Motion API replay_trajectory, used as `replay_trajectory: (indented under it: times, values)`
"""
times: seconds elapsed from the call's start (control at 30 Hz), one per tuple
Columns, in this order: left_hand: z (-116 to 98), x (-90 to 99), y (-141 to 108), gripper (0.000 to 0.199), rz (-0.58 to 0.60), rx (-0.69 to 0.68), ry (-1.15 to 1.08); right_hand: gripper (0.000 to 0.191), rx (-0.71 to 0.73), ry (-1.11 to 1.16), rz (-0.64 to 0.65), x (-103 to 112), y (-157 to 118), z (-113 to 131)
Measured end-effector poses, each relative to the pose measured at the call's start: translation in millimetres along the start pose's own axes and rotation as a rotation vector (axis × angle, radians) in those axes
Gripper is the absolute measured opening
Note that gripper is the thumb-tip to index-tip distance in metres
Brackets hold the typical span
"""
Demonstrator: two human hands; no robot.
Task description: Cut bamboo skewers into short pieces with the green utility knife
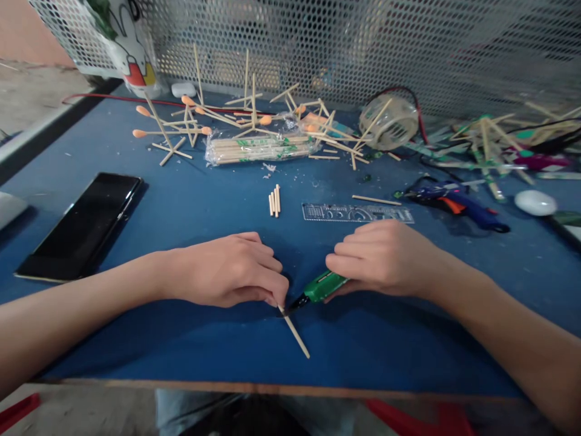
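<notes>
Near the front of the blue table, my left hand point(236, 270) pinches the upper end of a thin wooden stick point(297, 338), which slants down to the right. My right hand point(384, 257) is closed around a green utility knife point(323, 286). The knife's dark tip meets the stick just below my left fingertips. Behind my hands lie several short cut stick pieces point(275, 201) side by side. A clear stencil ruler point(358, 213) sits just beyond my right hand, with a single loose stick point(376, 200) behind it.
A black phone point(82, 227) lies at the left. Across the back are a plastic-wrapped stick bundle point(261, 149), joined stick shapes with orange tips, and a clear round container point(389, 122). A blue glue gun point(472, 204) and a white oval object point(535, 203) are at the right.
</notes>
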State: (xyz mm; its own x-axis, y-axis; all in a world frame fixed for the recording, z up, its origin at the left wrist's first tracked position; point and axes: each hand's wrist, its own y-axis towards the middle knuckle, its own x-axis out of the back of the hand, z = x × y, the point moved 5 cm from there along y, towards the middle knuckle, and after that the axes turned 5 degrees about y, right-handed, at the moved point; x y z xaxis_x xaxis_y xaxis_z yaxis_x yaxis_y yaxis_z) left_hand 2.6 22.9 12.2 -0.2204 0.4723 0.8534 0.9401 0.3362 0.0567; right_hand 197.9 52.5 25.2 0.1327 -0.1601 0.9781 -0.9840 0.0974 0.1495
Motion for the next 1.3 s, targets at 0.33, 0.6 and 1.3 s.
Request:
replay_trajectory:
  times: [0.33, 0.6, 1.3]
  values:
    - [0.9, -1.6, 0.1, 0.02, 0.022, 0.004, -0.005, 0.042, -0.016, 0.003, 0.039, 4.8, 2.8, 5.9]
    - [0.1, -0.9, -0.7, 0.018, 0.019, 0.006, -0.004, 0.043, -0.048, -0.02, 0.017, 9.7, 0.5, 10.4]
    - [-4.0, -2.1, -1.8, 0.018, -0.08, 0.01, 0.13, 0.028, -0.478, 0.147, -0.349, 11.3, -2.7, -13.6]
